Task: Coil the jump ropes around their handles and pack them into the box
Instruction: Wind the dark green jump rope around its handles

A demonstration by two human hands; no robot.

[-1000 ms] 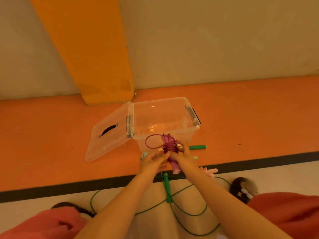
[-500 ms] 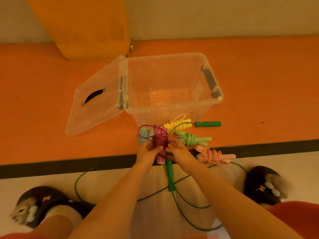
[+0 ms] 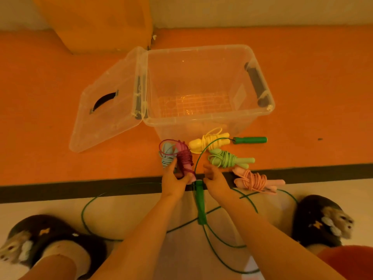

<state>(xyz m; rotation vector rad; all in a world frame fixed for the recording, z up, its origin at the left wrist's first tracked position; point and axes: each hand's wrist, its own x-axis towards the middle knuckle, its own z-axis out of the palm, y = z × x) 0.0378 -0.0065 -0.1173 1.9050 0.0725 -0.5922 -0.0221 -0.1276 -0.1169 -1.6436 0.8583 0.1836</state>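
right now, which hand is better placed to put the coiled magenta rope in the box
Left. The left hand grips the coiled magenta jump rope just short of the open clear box; the right hand is open and holds nothing.

Left hand (image 3: 174, 179) curled, right hand (image 3: 216, 179) slack

Right hand (image 3: 217, 179) released the magenta coiled rope (image 3: 184, 160) and moved right, fingers relaxed; left hand (image 3: 173, 182) now holds it alone.

Six jump ropes, one clear box (image 3: 203, 120), two slippers (image 3: 321, 219).
Five coiled bundles, magenta (image 3: 184, 160), blue (image 3: 167, 154), yellow (image 3: 210, 143), light green (image 3: 224, 159), pink (image 3: 254, 180), and one loose dark green rope (image 3: 200, 205).
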